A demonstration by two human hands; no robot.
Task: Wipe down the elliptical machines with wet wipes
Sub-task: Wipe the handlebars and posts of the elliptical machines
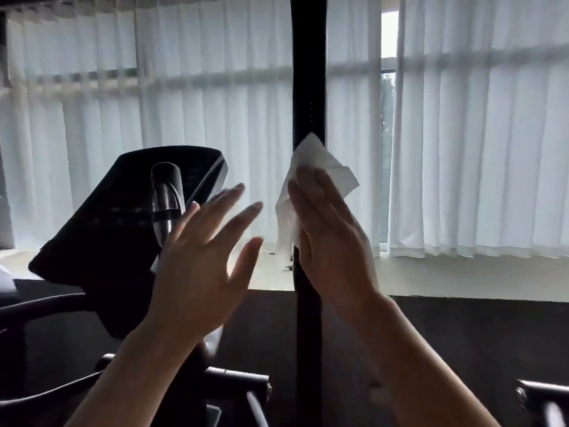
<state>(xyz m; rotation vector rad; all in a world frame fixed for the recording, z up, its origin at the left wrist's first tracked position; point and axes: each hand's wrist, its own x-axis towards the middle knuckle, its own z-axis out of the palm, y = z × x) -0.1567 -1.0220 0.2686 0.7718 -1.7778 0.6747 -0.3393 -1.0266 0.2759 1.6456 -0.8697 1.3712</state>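
1. At centre frame, one black pole (308, 87) of the elliptical stands upright, its long axis vertical; it runs from the top edge down behind the right hand and on to the bottom of the frame, so both ends are cut off.
2. One white wipe (311, 177) lies against the pole about halfway up. A corner points up along the pole, another sticks out to the right, and a crumpled flap hangs down on the left side.
3. The right hand (332, 238) presses the wipe flat to the pole, fingers straight, close together and pointing up. Its palm side and the part of the wipe under it are hidden.
4. The left hand (203, 257) hovers just left of the pole, fingers spread and straight, holding nothing and touching neither pole nor wipe. Its fingertips are blurred.
5. One dark console (123, 229) tilts at the left, partly covered by the left hand; its buttons are too dim to read. One short grip (166, 192) rises in front of it.
6. Low in the frame, dark bars (237, 380) of the machine are cut off by the arms and edges, and a second bar end (542, 392) shows at the right.
7. White curtains (477, 134) hang behind, with one narrow gap showing window (388, 103).
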